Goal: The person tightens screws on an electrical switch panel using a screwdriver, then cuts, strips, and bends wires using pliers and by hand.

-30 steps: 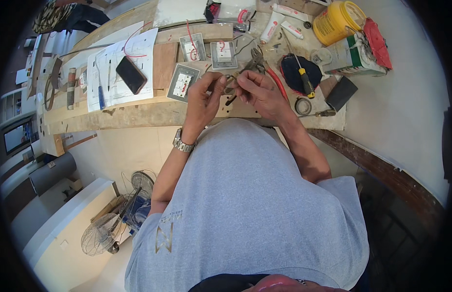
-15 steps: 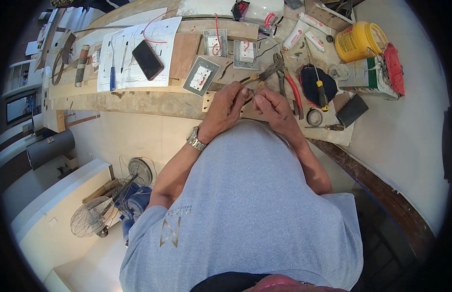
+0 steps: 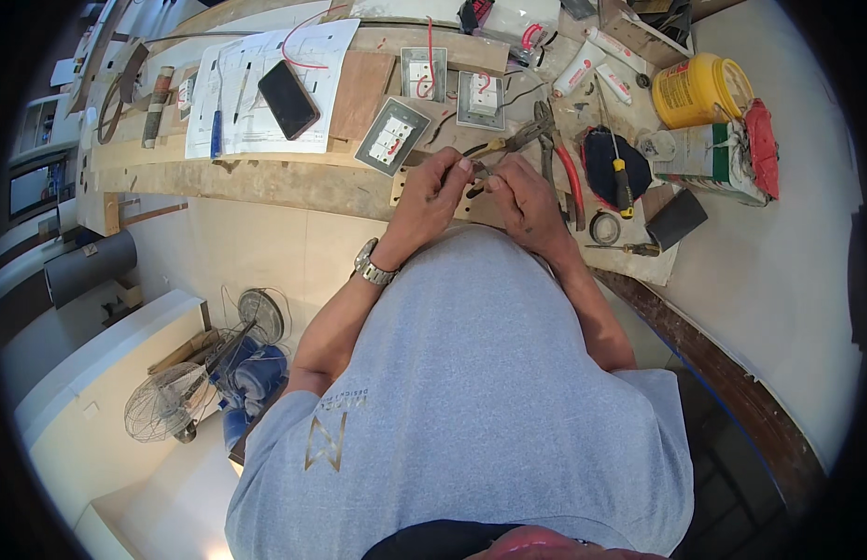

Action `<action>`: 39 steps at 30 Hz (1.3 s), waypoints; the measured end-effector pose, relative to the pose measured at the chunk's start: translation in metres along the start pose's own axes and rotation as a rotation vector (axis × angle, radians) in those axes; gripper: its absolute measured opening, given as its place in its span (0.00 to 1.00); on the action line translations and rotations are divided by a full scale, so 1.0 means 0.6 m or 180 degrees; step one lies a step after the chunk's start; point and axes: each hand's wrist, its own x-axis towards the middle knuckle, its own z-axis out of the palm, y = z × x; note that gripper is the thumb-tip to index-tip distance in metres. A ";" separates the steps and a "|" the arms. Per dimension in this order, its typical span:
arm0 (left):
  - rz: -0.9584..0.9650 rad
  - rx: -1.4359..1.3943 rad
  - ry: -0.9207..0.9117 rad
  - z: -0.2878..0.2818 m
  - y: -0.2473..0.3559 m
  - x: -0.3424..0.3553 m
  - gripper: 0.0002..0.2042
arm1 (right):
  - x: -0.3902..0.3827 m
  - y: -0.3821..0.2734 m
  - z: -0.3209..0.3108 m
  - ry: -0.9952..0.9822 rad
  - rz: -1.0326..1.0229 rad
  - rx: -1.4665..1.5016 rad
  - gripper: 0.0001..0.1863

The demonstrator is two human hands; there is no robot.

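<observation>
My left hand (image 3: 428, 201) and my right hand (image 3: 529, 207) meet close together over the front edge of the workbench (image 3: 293, 173). The fingers of both are pinched around something small and dark, mostly hidden between the fingertips. Just beyond lie pliers with yellow-and-black handles (image 3: 525, 137), jaws pointing to the far right. Beside my right hand rests a red-handled tool (image 3: 570, 177). Near my left hand sits a tilted grey box with white switch modules (image 3: 390, 137). Two similar boxes stand farther back, a box with a long red wire (image 3: 422, 77) and a second box (image 3: 480, 100).
A black phone (image 3: 288, 100) lies on printed drawings (image 3: 332, 65) at the left, near a blue screwdriver (image 3: 217, 135). On the right are a yellow tub (image 3: 699, 91), a screwdriver on dark cloth (image 3: 623, 187), a tape roll (image 3: 604, 227) and white tubes (image 3: 580, 71).
Both hands stay pinched together in nearly the same place, with slightly shifted fingers. The view has moved a little, so the bench items appear shifted slightly.
</observation>
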 end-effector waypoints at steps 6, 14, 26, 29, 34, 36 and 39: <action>0.0504 0.1001 0.0029 -0.004 0.007 0.003 0.14 | -0.018 0.000 0.012 -0.0167 0.1215 0.0776 0.08; -0.0168 0.0371 -0.0288 -0.024 -0.001 -0.027 0.14 | -0.004 0.008 0.009 -0.0581 0.0261 -0.0051 0.07; -0.0476 -0.0472 -0.0803 -0.062 -0.007 -0.030 0.14 | -0.005 0.017 0.007 -0.1149 0.1771 0.1795 0.13; -0.0300 -0.0835 -0.0666 -0.062 -0.020 -0.024 0.14 | -0.006 0.012 0.001 -0.0920 0.2357 0.3070 0.19; -0.0357 -0.1299 -0.0269 -0.057 -0.022 -0.022 0.13 | 0.000 0.021 0.010 -0.0751 0.2343 0.3308 0.19; -0.0385 -0.1365 -0.0283 -0.052 -0.017 -0.020 0.12 | 0.000 0.019 0.014 -0.0690 0.2299 0.3390 0.19; -0.0433 -0.1442 -0.0255 -0.044 -0.009 -0.019 0.12 | 0.002 0.012 0.018 -0.0483 0.2199 0.3293 0.16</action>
